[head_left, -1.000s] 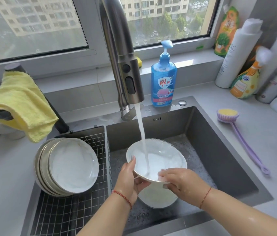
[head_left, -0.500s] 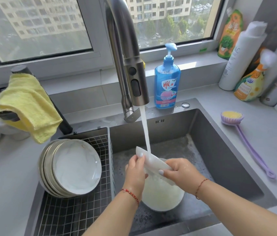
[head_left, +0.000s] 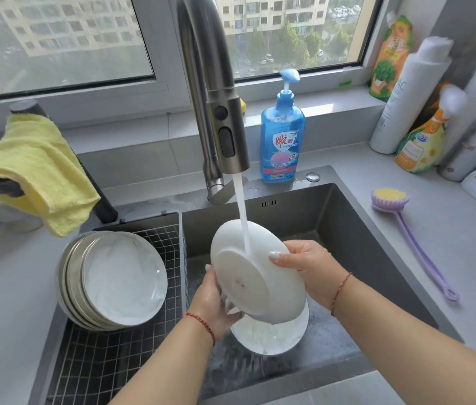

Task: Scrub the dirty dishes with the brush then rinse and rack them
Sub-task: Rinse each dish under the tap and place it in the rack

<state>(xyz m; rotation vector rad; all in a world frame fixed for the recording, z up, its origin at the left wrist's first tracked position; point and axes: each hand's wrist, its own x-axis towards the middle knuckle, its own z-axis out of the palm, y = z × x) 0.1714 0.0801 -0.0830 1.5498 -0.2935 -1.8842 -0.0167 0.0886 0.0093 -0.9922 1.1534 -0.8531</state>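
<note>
Two wet hands, left hand (head_left: 216, 302) and right hand (head_left: 312, 270), are gripping the white plate (head_left: 254, 276) by its rim, fingers curled around it, under the faucet stream (head_left: 242, 217); it's looking slippery, risking dropping onto the plate below (head_left: 274, 337).

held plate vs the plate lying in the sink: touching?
Cannot tell. In the head view the held plate, gripped by the left hand and right hand, overlaps the plate in the sink; its lower rim hides any contact or gap.

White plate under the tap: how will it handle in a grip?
The white plate is probably slippery: water runs over its glossy underside. It looks rigid and likely breakable, like ceramic. Both hands grip its rim, so a one-sided hold may slip.
</note>
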